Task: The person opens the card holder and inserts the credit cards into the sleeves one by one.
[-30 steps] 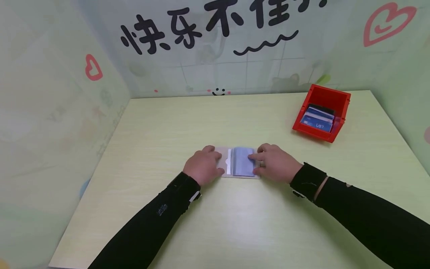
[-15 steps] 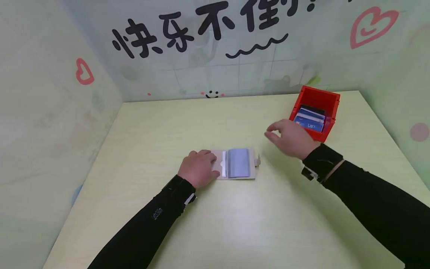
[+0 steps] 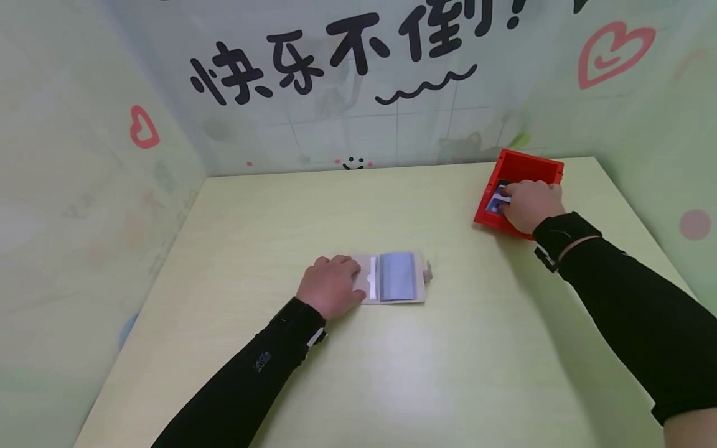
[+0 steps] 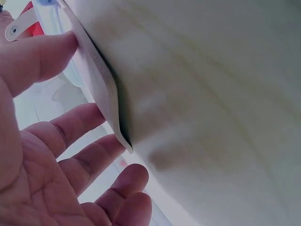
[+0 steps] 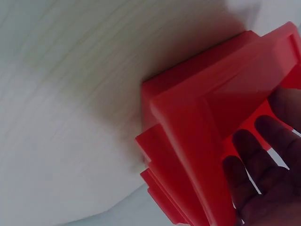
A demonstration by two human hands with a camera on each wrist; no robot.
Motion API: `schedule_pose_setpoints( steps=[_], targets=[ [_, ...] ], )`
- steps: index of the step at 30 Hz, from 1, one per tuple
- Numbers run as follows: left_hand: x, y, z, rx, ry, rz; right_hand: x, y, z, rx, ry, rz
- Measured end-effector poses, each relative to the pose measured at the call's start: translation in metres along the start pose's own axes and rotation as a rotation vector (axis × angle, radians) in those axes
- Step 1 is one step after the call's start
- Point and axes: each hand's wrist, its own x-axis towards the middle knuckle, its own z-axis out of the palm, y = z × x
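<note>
An unfolded card holder point(image 3: 419, 280), pale pinkish with bluish clear sleeves point(image 3: 398, 276) and a snap strap point(image 3: 428, 272), lies on the table. My left hand point(image 3: 330, 285) rests on its left flap. In the left wrist view, the thumb point(image 4: 42, 59) and two fingers touch the flap point(image 4: 101, 80), whose edge stands slightly up from the table. My right hand point(image 3: 532, 204) reaches into a red bin point(image 3: 523, 165). Its thumb and index finger are at the blue cards point(image 3: 495, 204) there, mostly covered by the hand. The right wrist view shows the fingers point(image 5: 251, 150) inside the bin, the cards hidden.
The bin stands at the back right of the light wooden table point(image 3: 269, 218). Behind the table rises a printed wall point(image 3: 336, 130) with dark lettering, and side panels stand left and right.
My right hand has left the card holder's right side and moved up and right into the red bin. My left hand stays on the left flap. The head view has shifted slightly.
</note>
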Motion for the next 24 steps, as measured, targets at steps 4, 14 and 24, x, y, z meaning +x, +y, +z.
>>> schedule_pose_setpoints(
  steps=[4,14,24],
  targets=[
    [0.000,-0.001,0.001,-0.007,0.006,-0.001,0.006,0.002,0.002,-0.023,-0.029,0.006],
    [0.001,-0.003,0.003,-0.014,0.007,-0.009,0.016,0.006,0.001,-0.052,-0.060,0.044],
    [0.004,-0.002,0.001,-0.016,0.003,-0.005,0.021,0.012,0.000,-0.058,-0.079,0.066]
  ],
)
